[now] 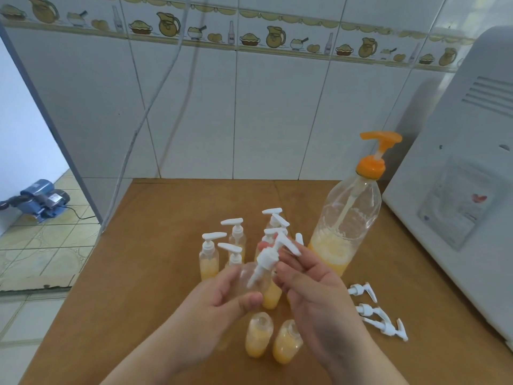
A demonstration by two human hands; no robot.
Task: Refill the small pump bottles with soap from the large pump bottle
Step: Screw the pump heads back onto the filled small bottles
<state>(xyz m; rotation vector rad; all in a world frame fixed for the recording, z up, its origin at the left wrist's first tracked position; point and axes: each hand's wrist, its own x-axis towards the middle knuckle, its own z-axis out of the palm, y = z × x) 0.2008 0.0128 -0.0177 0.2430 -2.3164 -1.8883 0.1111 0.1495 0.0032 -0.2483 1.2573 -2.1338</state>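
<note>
Over wooden table (155, 273), left hand (222, 304) grips empty bottle (254, 279), right hand (311, 287) pinches pump (270, 255)

Brown wooden table (155, 273); small pump bottles (208, 262), large pump bottle (347, 218), loose pump heads (380, 315), white appliance (458, 195)

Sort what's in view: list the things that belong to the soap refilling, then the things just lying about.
Job: large pump bottle; empty small bottle held by left hand; its white pump in right hand; filled uncapped bottles; capped small bottles; loose pumps.

Bystanders: white appliance; blue machine on floor.
</note>
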